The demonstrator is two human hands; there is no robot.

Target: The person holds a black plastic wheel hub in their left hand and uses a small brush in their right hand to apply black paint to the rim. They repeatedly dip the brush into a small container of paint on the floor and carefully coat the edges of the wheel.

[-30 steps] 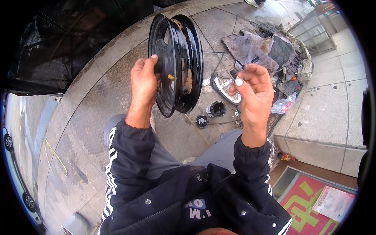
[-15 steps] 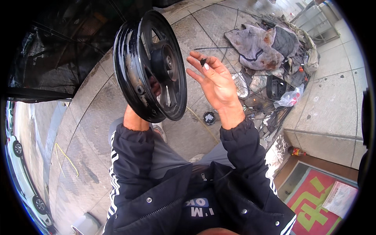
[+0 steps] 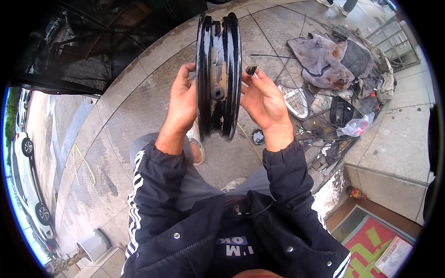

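Observation:
A black wheel rim (image 3: 217,111) stands upright in front of me, its grooved outer band turned towards me. The band has glossy wet-looking black stretches beside worn tan and grey patches, and a round hole low down. My left hand (image 3: 182,109) grips the wheel from its left side; some fingers are hidden behind it. At the right side, my right hand (image 3: 268,103) pinches a small dark scrap (image 3: 251,70) between thumb and fingers, material unclear. Its lower fingers reach the rim's edge; whether they press on it I cannot tell. Below sits a small round black pot (image 3: 257,136) with greyish contents.
Stained grey cloths (image 3: 324,62) lie heaped at the right on the paving, among cables, a clear plastic bag (image 3: 357,125) and a black plastic tray (image 3: 341,112). A white bucket (image 3: 93,244) stands at lower left. Dark sheeting (image 3: 92,41) hangs at upper left. Parked cars (image 3: 32,180) line the left.
The wheel has turned from showing its spokes to showing its outer band edge-on, and has shifted right. My left hand now shows beside it, and my right hand has come close to the rim.

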